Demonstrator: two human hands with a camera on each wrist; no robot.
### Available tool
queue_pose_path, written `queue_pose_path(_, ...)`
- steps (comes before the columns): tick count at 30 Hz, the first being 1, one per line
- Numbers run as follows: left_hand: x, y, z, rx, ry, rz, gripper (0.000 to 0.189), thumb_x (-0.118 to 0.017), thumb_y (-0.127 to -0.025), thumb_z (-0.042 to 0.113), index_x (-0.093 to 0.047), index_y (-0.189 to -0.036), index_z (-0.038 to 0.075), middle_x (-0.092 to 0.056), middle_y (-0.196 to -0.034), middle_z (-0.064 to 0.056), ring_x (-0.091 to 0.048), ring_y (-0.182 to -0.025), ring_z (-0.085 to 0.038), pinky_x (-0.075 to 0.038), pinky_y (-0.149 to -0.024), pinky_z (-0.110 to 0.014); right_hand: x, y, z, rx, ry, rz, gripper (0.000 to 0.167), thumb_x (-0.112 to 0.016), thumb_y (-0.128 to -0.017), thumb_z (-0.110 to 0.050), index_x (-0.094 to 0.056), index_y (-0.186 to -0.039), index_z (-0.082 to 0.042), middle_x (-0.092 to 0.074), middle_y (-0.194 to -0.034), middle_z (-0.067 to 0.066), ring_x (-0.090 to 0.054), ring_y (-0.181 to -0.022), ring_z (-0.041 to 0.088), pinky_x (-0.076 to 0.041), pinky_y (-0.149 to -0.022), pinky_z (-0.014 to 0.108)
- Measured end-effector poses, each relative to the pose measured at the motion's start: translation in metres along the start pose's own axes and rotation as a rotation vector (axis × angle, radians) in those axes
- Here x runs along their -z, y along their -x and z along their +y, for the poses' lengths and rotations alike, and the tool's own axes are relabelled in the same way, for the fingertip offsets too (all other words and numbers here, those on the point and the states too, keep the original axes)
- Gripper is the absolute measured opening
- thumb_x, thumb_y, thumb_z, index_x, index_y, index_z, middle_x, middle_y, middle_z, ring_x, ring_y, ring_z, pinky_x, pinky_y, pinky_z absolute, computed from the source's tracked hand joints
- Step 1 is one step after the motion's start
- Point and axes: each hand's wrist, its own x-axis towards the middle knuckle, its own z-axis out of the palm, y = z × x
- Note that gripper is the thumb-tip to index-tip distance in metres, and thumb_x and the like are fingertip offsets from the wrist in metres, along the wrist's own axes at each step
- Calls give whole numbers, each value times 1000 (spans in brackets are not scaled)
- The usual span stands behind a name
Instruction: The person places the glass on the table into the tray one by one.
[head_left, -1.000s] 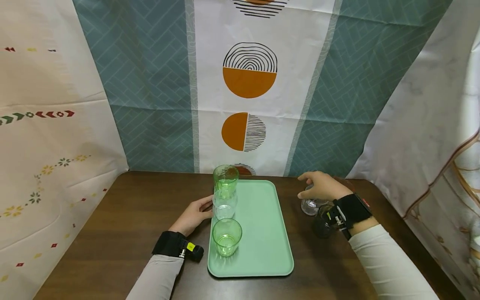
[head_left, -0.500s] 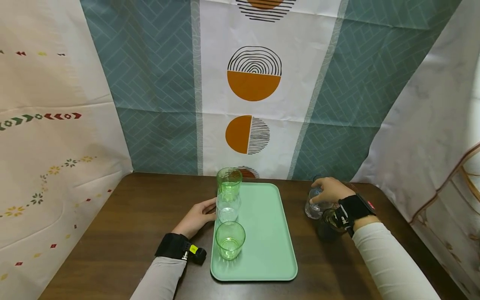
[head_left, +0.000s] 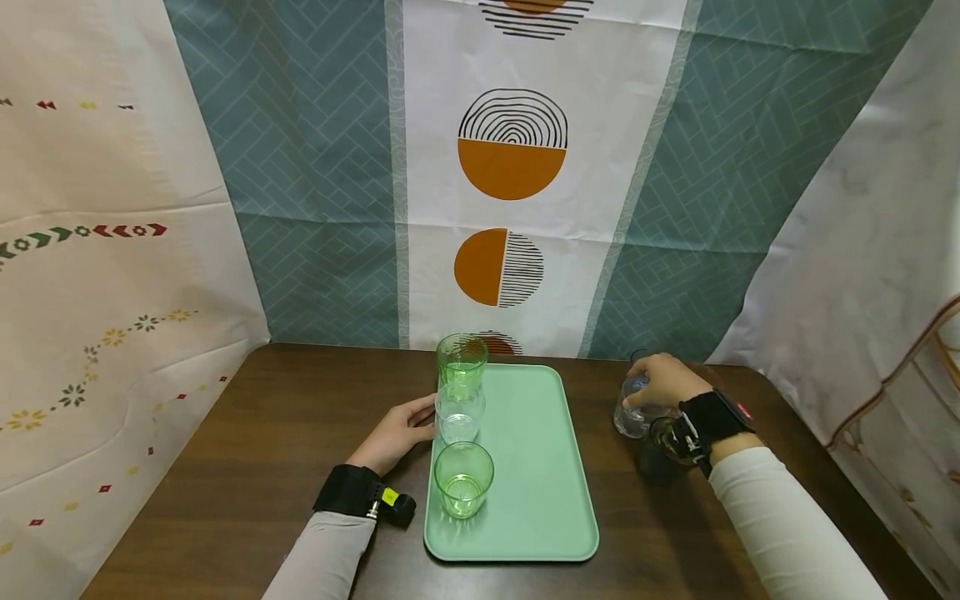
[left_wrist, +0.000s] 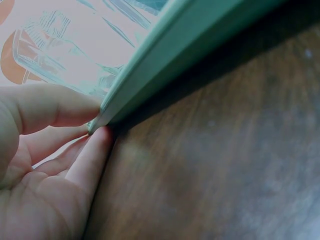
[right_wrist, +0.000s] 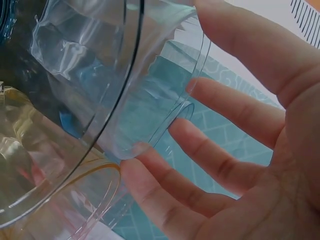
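My left hand (head_left: 397,432) is at the left edge of a light green tray (head_left: 536,492). In the left wrist view, its thumb and fingers pinch the tray's rim (left_wrist: 130,85). Along that side of the tray stand a green glass (head_left: 463,483) in front, a clear glass (head_left: 460,417) in the middle and another green glass (head_left: 462,354) at the back. On the right, my right hand (head_left: 665,381) reaches over a clear drinking glass (head_left: 632,419). The right wrist view shows its thumb and fingers curved round this glass's rim.
Just in front of the glass under my right hand stands an amber-tinted glass (head_left: 669,442), partly covered by the wrist strap. A bluish glass rim (head_left: 640,357) shows behind the hand. Patterned cloth (head_left: 322,208) hangs at the back of the brown table (head_left: 330,375).
My right hand has lowered onto the clear glass, its fingers closing round the rim. The left hand stays at the tray's edge; the head view has shifted slightly.
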Motion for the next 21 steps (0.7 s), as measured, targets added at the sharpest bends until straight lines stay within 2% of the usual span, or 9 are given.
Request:
queue_pose_path(6,-1,-2,-2,14,-8,12,65,-59,-98,-4,-30,-157,-4,-32,-160,-25,-32,-147,-38,-43,-111,-41,-2,3,-3,-19,10,22,53,-84,-84,-24,-66,-118,13,-58,-124,36,-46,-122,57,-47,-96,61)
queue_pose_path(14,-1,-2,2,-3,-4,-9,65,-58,-99,-4,-29,-156,-6,-30,-160,-28,-30,-147,-40,-42,-112,-42,-4,8,-7,-24,12,57,50,-83,-85,-23,-67,-117,12,-64,-118,31,-50,-118,54,-50,-93,60)
queue_pose_path(21,0,1,1,-1,-10,-5,66,-61,-99,-1,-29,-157,-5,-30,-160,-26,-30,-148,-39,-42,-112,-41,-9,8,-13,-42,22,80,51,-84,-83,-22,-68,-117,12,-62,-118,32,-51,-117,55,-50,-91,62)
